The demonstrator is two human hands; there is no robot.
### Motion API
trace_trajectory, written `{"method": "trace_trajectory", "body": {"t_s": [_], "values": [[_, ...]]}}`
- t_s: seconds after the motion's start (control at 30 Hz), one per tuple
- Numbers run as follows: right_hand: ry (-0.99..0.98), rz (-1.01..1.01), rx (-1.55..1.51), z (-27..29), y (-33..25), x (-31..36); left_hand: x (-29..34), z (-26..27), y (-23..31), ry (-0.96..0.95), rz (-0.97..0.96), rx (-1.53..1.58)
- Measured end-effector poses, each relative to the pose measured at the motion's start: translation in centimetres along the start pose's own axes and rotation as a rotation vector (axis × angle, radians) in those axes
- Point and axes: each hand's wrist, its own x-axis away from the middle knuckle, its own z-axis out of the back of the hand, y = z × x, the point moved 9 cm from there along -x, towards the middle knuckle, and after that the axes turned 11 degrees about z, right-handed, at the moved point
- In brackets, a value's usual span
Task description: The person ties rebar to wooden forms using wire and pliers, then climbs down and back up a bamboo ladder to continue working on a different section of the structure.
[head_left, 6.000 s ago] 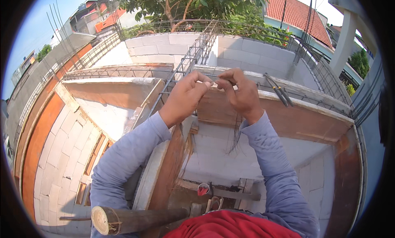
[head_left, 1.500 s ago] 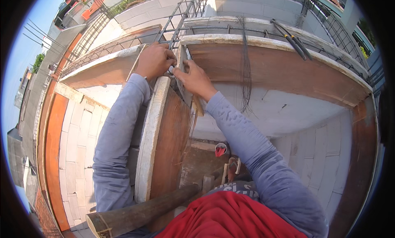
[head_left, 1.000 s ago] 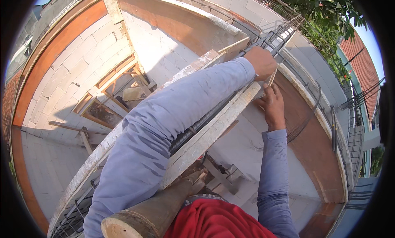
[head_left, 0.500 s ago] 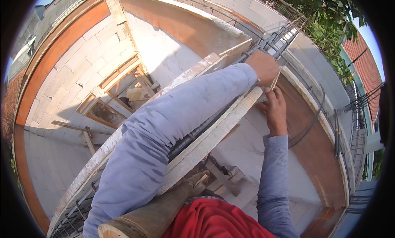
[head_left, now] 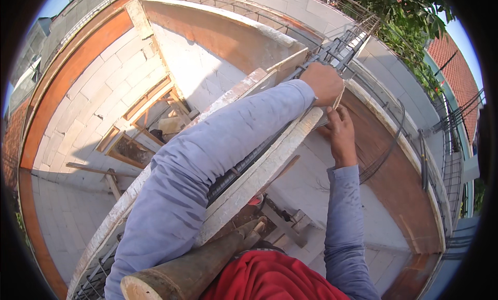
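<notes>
The left hand (head_left: pixel 324 83) is closed on a steel bar cage (head_left: pixel 340 43) atop a wall, the right hand (head_left: pixel 341 131) at five o'clock pinching a thin stick (head_left: pixel 338 99). The dark, ribbed cage already lies in its board trough (head_left: pixel 270 160); fastening appears unfinished. A log (head_left: pixel 192 269) rises at seven o'clock.

Pale blue sleeves (head_left: pixel 218 160), red garment (head_left: pixel 270 279), white-edged orange-brown formwork boards (head_left: pixel 259 170)
</notes>
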Motion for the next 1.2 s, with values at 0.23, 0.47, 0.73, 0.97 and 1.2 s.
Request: {"method": "trace_trajectory", "body": {"t_s": [0.23, 0.47, 0.73, 0.97, 1.2], "values": [[0.02, 0.039, 0.014, 0.6, 0.7, -0.2, -0.3, -0.7, 0.6, -0.081, -0.029, -0.02], [0.071, 0.071, 0.06, 0.9, 1.1, -0.8, -0.9, -1.8, 0.5, -0.3, -0.096, -0.079], [0.137, 0.121, 0.32, 1.4, -0.2, 0.2, -1.0, -2.4, -0.1, -0.155, -0.068, -0.005], [0.293, 0.145, 0.026, 2.0, 3.0, 0.7, -1.5, -1.6, 0.3, -0.235, -0.069, 0.205], [0.445, 0.207, -0.189, 2.1, 3.3, -0.3, -1.5, -1.3, 0.2, -0.355, -0.063, 0.385]]}}
